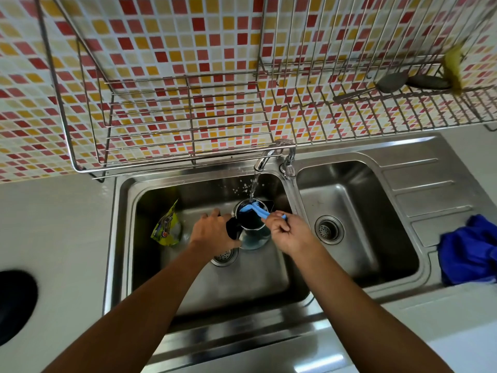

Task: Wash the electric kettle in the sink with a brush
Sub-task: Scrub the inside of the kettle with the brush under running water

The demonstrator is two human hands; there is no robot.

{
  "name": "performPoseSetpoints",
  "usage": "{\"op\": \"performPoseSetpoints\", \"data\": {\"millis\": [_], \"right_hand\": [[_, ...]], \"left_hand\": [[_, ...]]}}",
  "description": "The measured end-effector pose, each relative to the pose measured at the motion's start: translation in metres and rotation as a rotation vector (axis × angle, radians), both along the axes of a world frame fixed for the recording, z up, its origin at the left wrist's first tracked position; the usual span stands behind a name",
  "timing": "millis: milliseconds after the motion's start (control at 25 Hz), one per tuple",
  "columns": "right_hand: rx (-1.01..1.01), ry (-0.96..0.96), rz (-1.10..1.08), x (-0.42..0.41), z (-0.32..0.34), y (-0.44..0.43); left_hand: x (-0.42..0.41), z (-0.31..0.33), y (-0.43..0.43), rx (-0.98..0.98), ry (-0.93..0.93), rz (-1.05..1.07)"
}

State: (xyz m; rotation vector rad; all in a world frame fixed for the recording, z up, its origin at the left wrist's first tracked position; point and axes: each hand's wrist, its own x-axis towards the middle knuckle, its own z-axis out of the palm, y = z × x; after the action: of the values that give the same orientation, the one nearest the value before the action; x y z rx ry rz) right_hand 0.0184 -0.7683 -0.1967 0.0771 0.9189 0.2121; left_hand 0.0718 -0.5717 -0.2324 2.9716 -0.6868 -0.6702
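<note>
Head view: kettle (251, 228), mouth up, in the left basin (242, 286) toward its back-right corner, under the running faucet (265, 157). Your left hand (212, 232) curls round its black handle. Your right hand (289, 232) grips the blue brush (256, 210), whose head is inside the mouth. Yellow pouch (166, 227) leans by the basin's left wall. Wire rack (189, 117) overhangs the back edge. Right basin (363, 238) lies open, and a blue cloth (468, 251) sits at the drainboard's right edge.

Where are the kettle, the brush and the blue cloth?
kettle (255, 239): head view, its steel side wall.
brush (259, 212): head view, its blue handle.
blue cloth (468, 254): head view, its crumpled middle.
</note>
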Motion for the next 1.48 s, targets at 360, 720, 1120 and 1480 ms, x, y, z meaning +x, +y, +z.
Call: {"op": "performPoseSetpoints", "data": {"millis": [360,720,1120,1480], "right_hand": [[-0.354,0.069,0.204,0.044,-0.040,0.053],[-2.016,-0.264,1.519,0.004,-0.034,0.005],[-2.290,0.155,1.101,0.065,-0.021,-0.052],[-2.068,0.194,0.848,0.063,-0.023,-0.073]], "left_hand": [[-0.001,0.003,-0.001,0.020,-0.009,-0.013],[-0.002,0.003,0.001,-0.017,-0.029,-0.024],[0.000,-0.009,0.004,-0.036,-0.032,-0.018],[0.001,-0.012,0.003,-0.033,-0.064,-0.052]]}}
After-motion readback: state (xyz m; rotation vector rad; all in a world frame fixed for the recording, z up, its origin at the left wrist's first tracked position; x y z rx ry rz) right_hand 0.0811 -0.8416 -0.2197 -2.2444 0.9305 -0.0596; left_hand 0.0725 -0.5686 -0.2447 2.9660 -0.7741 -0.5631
